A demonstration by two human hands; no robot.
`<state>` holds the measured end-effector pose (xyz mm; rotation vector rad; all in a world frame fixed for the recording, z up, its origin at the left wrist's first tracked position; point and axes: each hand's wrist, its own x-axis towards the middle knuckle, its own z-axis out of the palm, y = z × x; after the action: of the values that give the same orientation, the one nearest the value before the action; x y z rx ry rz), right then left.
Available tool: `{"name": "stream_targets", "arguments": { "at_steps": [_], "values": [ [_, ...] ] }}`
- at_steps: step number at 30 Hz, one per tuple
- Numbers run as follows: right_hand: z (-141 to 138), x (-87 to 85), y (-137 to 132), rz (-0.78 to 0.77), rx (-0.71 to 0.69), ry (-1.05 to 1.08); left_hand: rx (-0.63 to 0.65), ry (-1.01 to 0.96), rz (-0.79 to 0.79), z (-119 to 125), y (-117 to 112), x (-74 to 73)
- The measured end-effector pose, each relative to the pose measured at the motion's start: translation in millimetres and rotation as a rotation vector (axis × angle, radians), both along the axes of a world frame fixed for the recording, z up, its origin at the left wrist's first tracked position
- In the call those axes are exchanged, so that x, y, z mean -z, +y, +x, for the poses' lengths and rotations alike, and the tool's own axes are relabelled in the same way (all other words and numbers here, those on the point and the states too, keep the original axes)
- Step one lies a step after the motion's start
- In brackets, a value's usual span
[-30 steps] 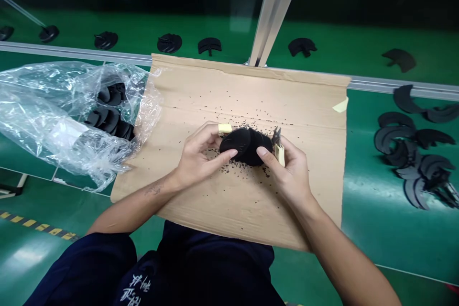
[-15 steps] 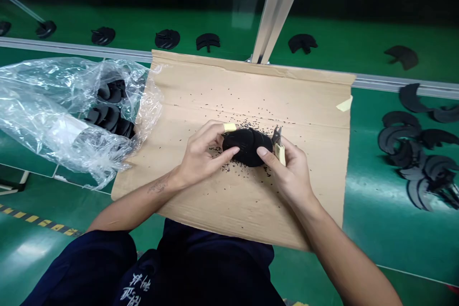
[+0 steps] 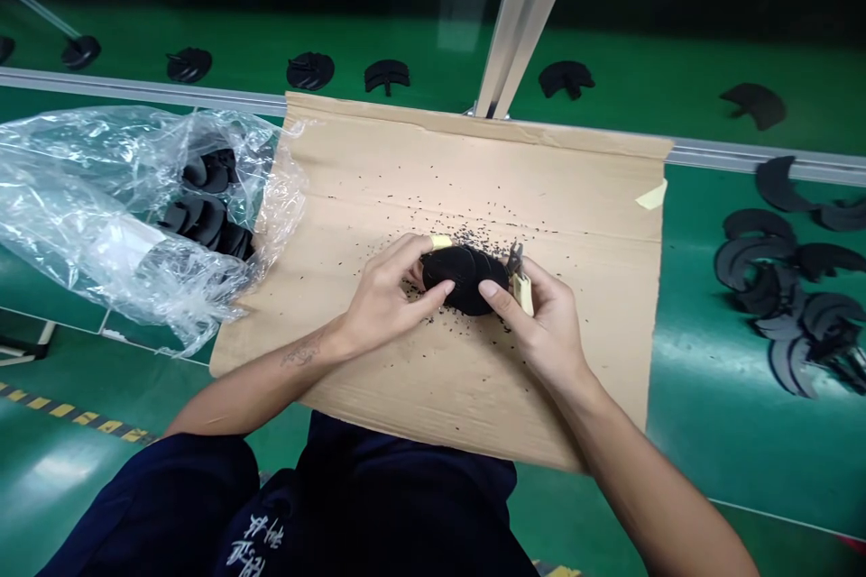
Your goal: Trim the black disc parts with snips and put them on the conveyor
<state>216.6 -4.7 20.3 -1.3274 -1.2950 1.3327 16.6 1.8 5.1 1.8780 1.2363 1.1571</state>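
hands (image 3: pixel 387 299) slightly closer together, black discs (image 3: pixel 450 267) overlapping, undersides hidden

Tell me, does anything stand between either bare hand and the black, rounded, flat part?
Nothing visible does: the left hand and right hand both touch the part directly. The yellow-handled metal tool sits in the right hand, beside it.

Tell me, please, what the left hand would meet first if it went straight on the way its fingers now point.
The left hand would first push against the black part it holds; beyond that, the nippers in the right hand seem next, though depth is unclear.
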Motion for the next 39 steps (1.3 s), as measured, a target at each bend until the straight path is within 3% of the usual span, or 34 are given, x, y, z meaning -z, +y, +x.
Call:
{"name": "stream_targets", "arguments": {
  "at_steps": [8,14,21,28,34,39],
  "values": [
    [0,-4.2,-1,0.017,-0.005,0.005,0.060,-0.082,-0.146,-1,2,0.5],
    [1,-3.4,-1,0.076,0.110,0.000,-0.180,-0.209,0.063,-13,11,-8.7],
    [1,-2.3,0,0.098,0.112,0.006,0.131,-0.424,-0.297,-9,9,-8.9],
    [2,-2.7,-2,0.020,0.010,0.000,0.077,-0.308,-0.132,-4,3,-1.5],
    [1,-2.6,-2,-0.007,0.000,0.045,0.074,-0.205,-0.182,-3,0,0.6],
    [1,-1.1,-2,0.003,-0.004,0.038,0.087,-0.269,-0.295,1,-2,1.7]
  ]
}}
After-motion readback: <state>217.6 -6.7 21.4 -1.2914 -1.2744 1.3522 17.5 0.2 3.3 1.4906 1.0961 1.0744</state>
